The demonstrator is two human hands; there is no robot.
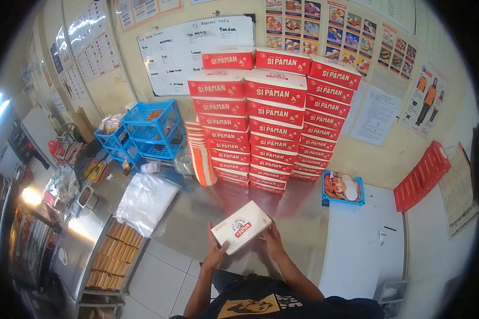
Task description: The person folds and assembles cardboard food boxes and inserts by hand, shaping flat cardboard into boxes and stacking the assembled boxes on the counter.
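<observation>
Between my two hands I hold a white food box [241,226] with a red and black chicken logo on its lid, tilted above the steel counter [197,212]. My left hand [216,250] grips its lower left corner, the thumb on top. At the right end, my right hand [272,242] is closed on the box's edge, its fingers partly hidden underneath. Behind it rise three tall stacks of red and white boxes [274,112] lettered "SI PAMAN".
Blue plastic racks [153,130] and a pile of clear plastic bags [146,199] are at left. Orange-striped flat cartons [199,159] lean beside the stacks. A blue basket [344,202] sits right, near red boxes [421,176] by the wall.
</observation>
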